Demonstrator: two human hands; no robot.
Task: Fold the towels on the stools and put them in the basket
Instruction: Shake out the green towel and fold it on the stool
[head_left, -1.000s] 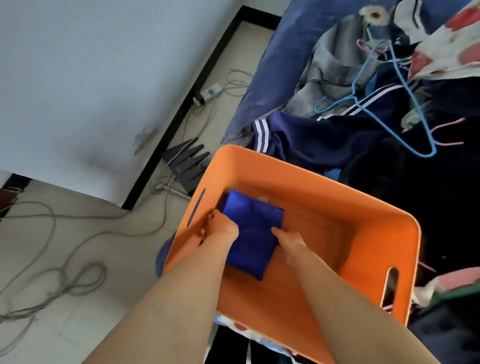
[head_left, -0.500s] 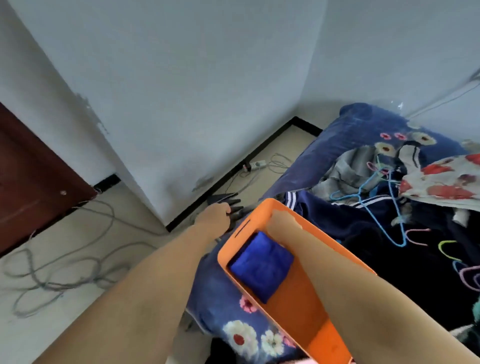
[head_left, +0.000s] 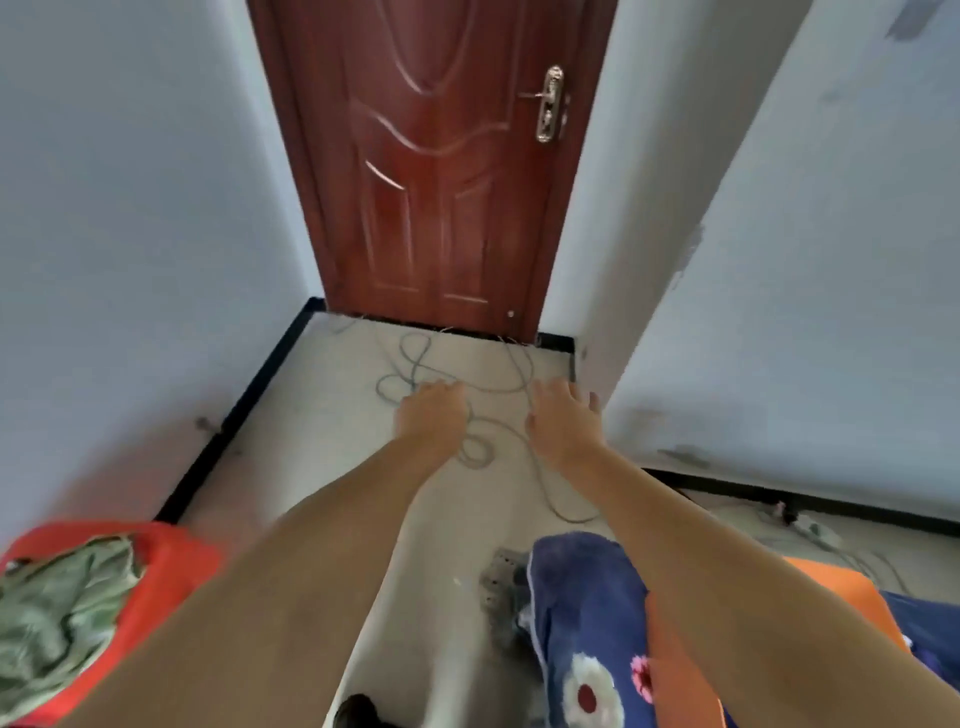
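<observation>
Both arms reach forward over a pale floor (head_left: 332, 436), and both hands hold nothing: the left hand (head_left: 434, 410) has its fingers loosely curled downward, the right hand (head_left: 558, 415) has its fingers spread and relaxed, and the two hover side by side with a clear gap between them. Under and beyond them a thin grey cable (head_left: 478, 447) loops across the floor in slack coils, running toward the foot of a reddish-brown panelled door (head_left: 441, 171), which has a glossy moulded face and a brass-coloured handle plate (head_left: 549, 104) on its right side. White matte walls close in on either side, edged at the bottom by a black skirting strip (head_left: 244, 395); the right wall juts forward as a corner and shows some grey scuff marks. At the lower left sits a red-orange stool (head_left: 171, 561) with a crumpled pale green towel (head_left: 57, 613) heaped on it, soft and creased, unfolded; the left forearm crosses just beside it. At the lower right, the orange basket (head_left: 841, 587) shows only a smooth plastic edge, mostly hidden behind the right forearm, and its inside cannot be seen. It rests against a dark blue quilt (head_left: 587, 623) printed with white and pink flowers, whose rounded padded corner hangs toward the floor. Behind the basket a white power strip (head_left: 810, 530) lies on the floor by the skirting with more thin cords trailing from it.
</observation>
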